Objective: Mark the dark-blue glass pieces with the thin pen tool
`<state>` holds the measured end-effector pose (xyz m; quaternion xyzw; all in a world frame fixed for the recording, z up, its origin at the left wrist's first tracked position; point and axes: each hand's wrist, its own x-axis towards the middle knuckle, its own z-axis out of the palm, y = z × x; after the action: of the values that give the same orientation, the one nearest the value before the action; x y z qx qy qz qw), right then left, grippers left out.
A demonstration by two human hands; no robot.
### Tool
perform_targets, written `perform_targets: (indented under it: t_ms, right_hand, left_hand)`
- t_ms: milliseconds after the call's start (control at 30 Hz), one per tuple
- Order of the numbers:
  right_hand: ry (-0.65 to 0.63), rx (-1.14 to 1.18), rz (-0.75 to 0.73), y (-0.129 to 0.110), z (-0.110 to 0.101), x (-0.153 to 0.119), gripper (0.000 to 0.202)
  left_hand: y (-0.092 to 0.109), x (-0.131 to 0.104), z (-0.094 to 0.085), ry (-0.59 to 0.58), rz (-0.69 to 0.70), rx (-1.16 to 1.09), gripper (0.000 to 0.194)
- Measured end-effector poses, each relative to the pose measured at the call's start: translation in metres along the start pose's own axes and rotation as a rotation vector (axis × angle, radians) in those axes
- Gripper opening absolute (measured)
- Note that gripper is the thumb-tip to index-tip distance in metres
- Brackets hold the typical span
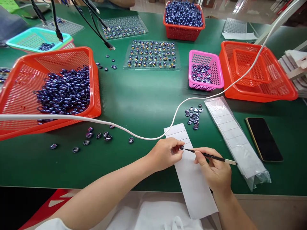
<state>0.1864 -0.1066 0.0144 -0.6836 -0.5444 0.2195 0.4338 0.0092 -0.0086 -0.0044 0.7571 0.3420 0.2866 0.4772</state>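
One small dark piece (182, 147) pinched in left hand (165, 154), over white paper strip (193, 185) at surface's (144, 91) near edge; right hand (217, 172) clamped on slim fine-tipped tool (216, 157), long axis left-right, tip just right of piece, contact unclear.

Small-parts workshop, this: 1 green table (134, 92), baskets (95, 86) of shiny blue pieces (67, 91) on it, gridded trays (153, 68) towards its far side, fine-tipped tool (213, 156) near its front edge!

Green tabletop (148, 92), shiny pale floor (223, 12)
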Motion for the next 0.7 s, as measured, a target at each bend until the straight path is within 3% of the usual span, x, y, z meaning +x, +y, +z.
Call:
perform_targets:
  t_ms: [467, 700]
  right_hand:
    - [0.034, -0.014, 0.016, -0.0015, 0.0026, 0.0010, 0.011]
    - [0.053, 0.037, -0.006, 0.0025, 0.0017, -0.0014, 0.011]
  left_hand:
    - [0.0005, 0.0002, -0.0006, -0.025, 0.007, 0.010, 0.024]
    - [0.0006, 0.0014, 0.0000, -0.039, -0.057, -0.047, 0.024]
